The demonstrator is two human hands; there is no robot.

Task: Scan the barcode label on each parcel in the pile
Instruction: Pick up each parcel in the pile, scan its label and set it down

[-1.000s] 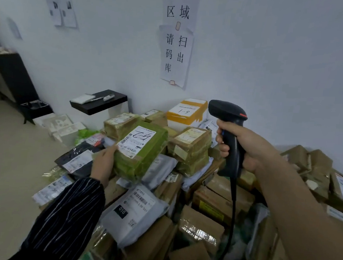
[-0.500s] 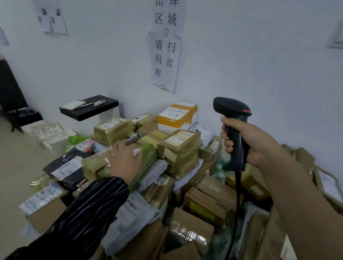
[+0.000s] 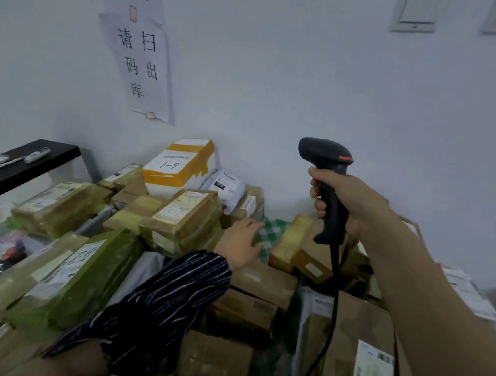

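My right hand [image 3: 355, 208] is closed around the handle of the black barcode scanner [image 3: 322, 152]. I hold it upright, above the right part of the pile, with its head turned to the left. Its dark cable [image 3: 332, 313] hangs down from the handle, in front of the brown boxes.

My left hand [image 3: 241, 243] is stretched forward over the middle of the pile, palm down, the fingers nearly straight and a little apart; it holds nothing. The fingertips are at the edge of a green and white checked parcel [image 3: 271, 229], and the wrist is over a flat brown box [image 3: 263, 281]. I cannot tell if the hand really touches them. The striped sleeve [image 3: 173, 294] covers this arm.

The parcels lie in a pile against the white wall. Just left of my left hand is a taped parcel [image 3: 185, 215] with its label facing up. Behind it stands a white and orange box [image 3: 180, 167] marked "1-9". Nearer to me, on the left, is a green wrapped parcel [image 3: 85, 273] with a white label on top. At the bottom right, a big carton [image 3: 351, 329] shows a printed label on its front.

A paper notice [image 3: 141, 60] with handwritten characters is on the wall, and a black shelf [image 3: 26, 164] is at the far left.
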